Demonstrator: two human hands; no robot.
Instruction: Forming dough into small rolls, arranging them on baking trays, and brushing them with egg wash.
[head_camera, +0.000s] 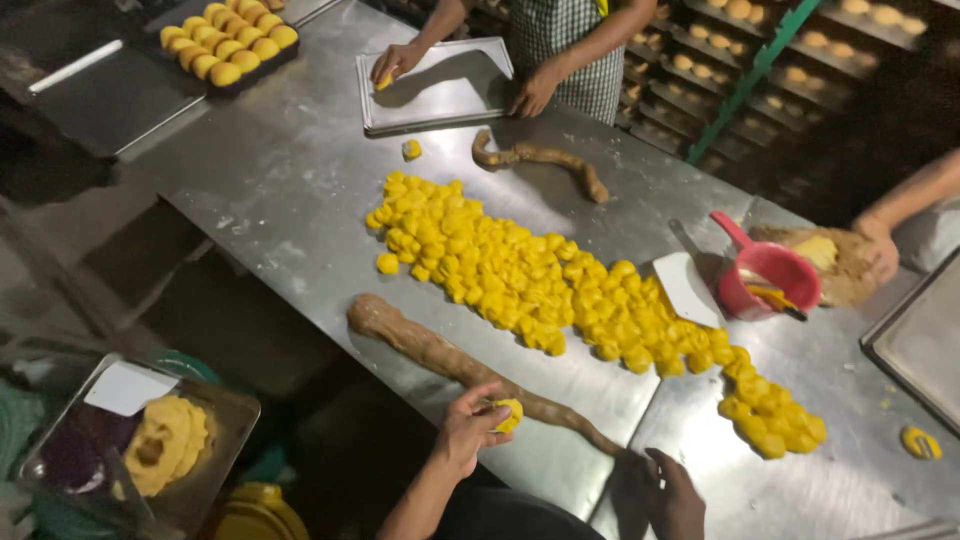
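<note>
The left hand (468, 428) sits at the near edge of the steel table (290, 180), its fingers (490, 408) curled around a yellow dough ball (509, 414). The ball is pinched between thumb and fingertips, with its right side showing past them, just above the near rope (450, 362) of brown dough. That rope runs from the left toward the near right and ends close to the right hand (675, 492). The right hand rests on the table's near edge, dark and partly in shadow; its fingers look loosely bent with nothing seen in them, though how far they are open cannot be told.

A wide heap of yellow pieces (530, 275) stretches diagonally across the middle of the table, from the far left toward the near right. Right of it lie a white scraper (685, 288) and a pink scoop (768, 277), next to a brown dough lump (845, 265) under another person's hand (880, 240).

At the far side, a second person's hands (398, 60) touch a metal tray (440, 90); a shorter brown rope (545, 160) lies just near of it. A tray of yellow buns (230, 45) stands at the far left. Below the table at near left is a tub (140, 440) with yellow and purple dough.
</note>
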